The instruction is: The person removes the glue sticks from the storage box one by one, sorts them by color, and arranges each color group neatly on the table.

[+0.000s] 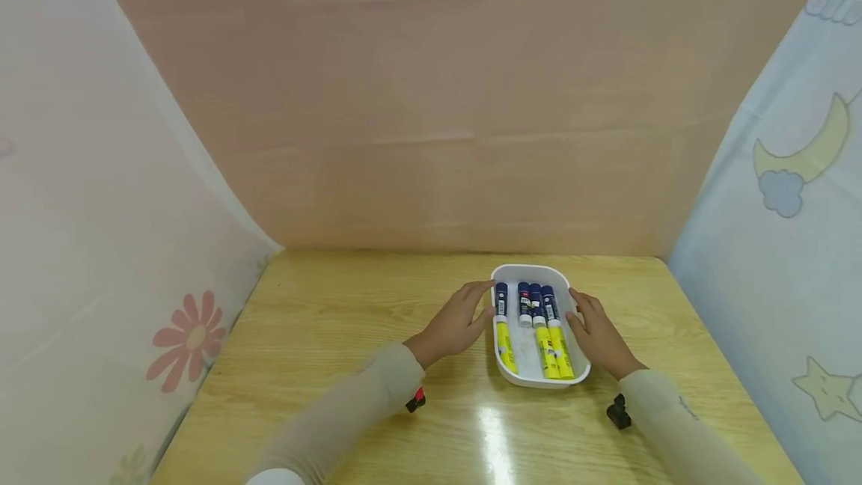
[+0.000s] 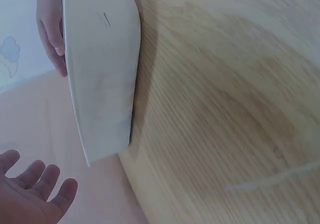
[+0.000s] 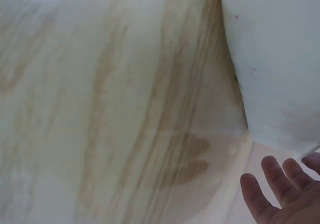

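Note:
A white plastic tray (image 1: pixel 539 383) with rounded corners stands on the table, right of centre in the head view. Inside it lie several dark blue glue sticks (image 1: pixel 524 299) in the far half and yellow glue sticks (image 1: pixel 559 354) in the near half, with white ends. My left hand (image 1: pixel 456 324) is beside the tray's left rim, fingertips right at it. In the left wrist view its loosely bent fingers (image 2: pixel 47 181) are spread and hold nothing. Beside the right wall is my right hand (image 1: pixel 599 335); the right wrist view shows its fingers (image 3: pixel 274 178) spread close to the tray wall.
The wooden table (image 1: pixel 350 298) reaches back to a plain tan backdrop (image 1: pixel 431 133). Patterned cloths hang on both sides, with a flower (image 1: pixel 195 337) on the left and a moon (image 1: pixel 808 152) on the right. Black wrist gear (image 1: pixel 619 412) shows beneath the right sleeve.

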`<action>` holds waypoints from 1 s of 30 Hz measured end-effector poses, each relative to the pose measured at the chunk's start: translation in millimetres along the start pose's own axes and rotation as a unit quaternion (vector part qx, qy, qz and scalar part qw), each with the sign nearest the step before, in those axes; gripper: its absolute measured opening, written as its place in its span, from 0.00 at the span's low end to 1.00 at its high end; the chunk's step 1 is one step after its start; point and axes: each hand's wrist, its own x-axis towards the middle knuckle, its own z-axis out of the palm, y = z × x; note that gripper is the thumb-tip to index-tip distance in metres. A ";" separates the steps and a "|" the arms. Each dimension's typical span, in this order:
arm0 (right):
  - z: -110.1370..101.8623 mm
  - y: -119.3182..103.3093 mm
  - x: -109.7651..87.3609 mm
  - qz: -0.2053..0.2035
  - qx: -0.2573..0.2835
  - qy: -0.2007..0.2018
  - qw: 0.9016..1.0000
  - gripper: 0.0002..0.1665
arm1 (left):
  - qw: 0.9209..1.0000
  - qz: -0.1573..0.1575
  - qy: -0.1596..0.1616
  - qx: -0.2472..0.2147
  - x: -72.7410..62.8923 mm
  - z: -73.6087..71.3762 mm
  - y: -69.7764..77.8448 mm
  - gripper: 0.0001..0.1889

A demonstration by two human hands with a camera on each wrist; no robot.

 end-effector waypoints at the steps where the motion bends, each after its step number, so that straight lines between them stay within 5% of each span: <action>1: 0.7 0.6 0.0 0.000 -0.001 0.002 1.000 0.34 | 1.000 -0.008 -0.003 -0.010 1.0 1.3 2.2 0.32; 11: 1.3 1.9 -0.6 0.019 -0.007 -0.004 1.000 0.33 | 0.986 -0.066 0.001 -0.152 22.2 5.5 25.8 0.28; 30: -4.2 -3.6 1.2 0.043 -0.050 -0.046 0.997 0.34 | 0.962 -0.130 -0.023 -0.241 43.2 13.3 45.3 0.31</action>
